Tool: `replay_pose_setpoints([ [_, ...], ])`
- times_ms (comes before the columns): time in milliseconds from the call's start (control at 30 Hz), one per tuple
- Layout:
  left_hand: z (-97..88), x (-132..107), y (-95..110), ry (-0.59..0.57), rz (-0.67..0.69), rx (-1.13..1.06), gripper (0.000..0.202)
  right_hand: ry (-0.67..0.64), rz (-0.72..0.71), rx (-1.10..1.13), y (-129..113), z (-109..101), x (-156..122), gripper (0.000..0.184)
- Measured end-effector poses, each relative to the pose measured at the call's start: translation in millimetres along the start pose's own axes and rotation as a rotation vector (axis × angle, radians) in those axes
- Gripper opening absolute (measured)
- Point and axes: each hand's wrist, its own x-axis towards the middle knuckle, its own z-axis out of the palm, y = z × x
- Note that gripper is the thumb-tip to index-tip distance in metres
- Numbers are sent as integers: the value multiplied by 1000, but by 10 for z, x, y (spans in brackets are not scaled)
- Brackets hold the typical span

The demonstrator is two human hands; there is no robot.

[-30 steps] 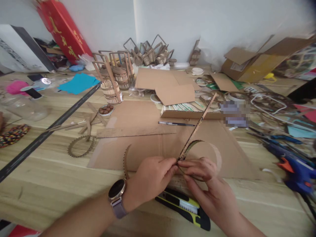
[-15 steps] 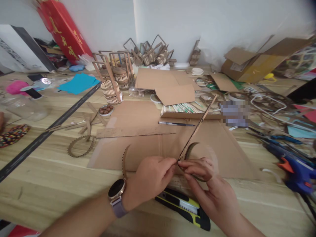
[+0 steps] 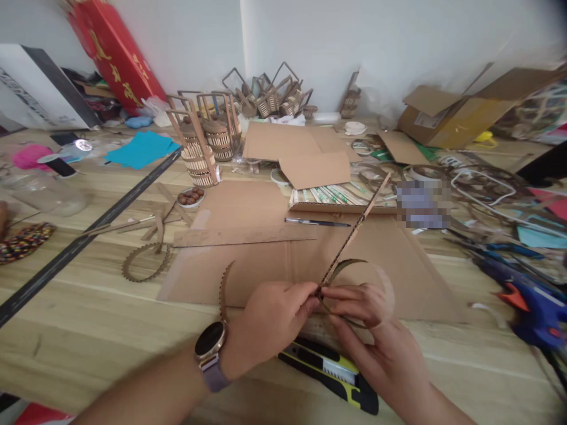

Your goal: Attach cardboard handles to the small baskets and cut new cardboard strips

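My left hand (image 3: 270, 321), with a watch on its wrist, and my right hand (image 3: 361, 304) meet fingertip to fingertip, both pinched shut on a long thin corrugated cardboard strip (image 3: 349, 239). The strip rises from the pinch up to the right, and another part of it curls in a loop (image 3: 349, 265) by my right fingers. A further end bends out to the left of my left hand (image 3: 222, 286). Everything is held over a flat cardboard sheet (image 3: 266, 260). A yellow and black utility knife (image 3: 330, 378) lies just under my hands.
A pen (image 3: 316, 222), a cardboard ruler strip (image 3: 243, 236) and a toothed cardboard ring (image 3: 144, 262) lie on the wooden table. Small woven cardboard baskets (image 3: 208, 141) stand at the back. A blue glue gun (image 3: 531, 304) sits at the right, a long black bar (image 3: 88, 236) at the left.
The curled loop of the strip by my right fingers has shifted shape slightly. Both hands stay pinched at the same spot.
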Motion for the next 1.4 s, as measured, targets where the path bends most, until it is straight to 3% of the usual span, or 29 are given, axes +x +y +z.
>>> replay_pose_setpoints([
  [500, 14, -11, -16, 68, 23, 9, 22, -19, 84, -35, -33, -17, -9, 10],
  [867, 2, 0, -6, 30, -17, -6, 21, -19, 41, 50, -21, -22, 22, 16],
  [1133, 1, -2, 5, -8, -14, -11, 21, 19, -19, -19, -5, 11, 9, 14],
  [1400, -1, -6, 6, 28, -14, -3, 24, 27, 0, -19, -19, -6, 30, 16],
])
